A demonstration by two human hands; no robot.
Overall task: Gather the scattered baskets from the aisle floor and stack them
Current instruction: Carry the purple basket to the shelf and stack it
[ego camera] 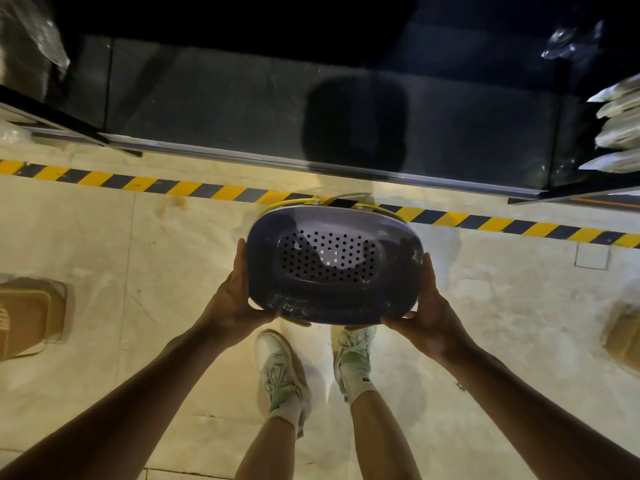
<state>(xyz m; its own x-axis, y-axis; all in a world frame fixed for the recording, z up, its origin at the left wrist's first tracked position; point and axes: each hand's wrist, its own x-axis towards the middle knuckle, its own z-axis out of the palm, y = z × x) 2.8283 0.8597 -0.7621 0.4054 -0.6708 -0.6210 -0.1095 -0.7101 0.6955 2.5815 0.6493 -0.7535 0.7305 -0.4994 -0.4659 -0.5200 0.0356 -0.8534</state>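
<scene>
i hold the purple basket [332,261] in the air above my feet, left hand [239,292] and right hand [429,299] clamped on its short ends. it looks like light, stiff, smooth plastic, best gripped at the rim. its mouth faces me, long axis left to right, yellow handles [311,201] on the far side.

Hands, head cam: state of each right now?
Left hand: holding the left end of the purple basket, fingers curled round its rim.
Right hand: holding the basket's right end the same way.
</scene>
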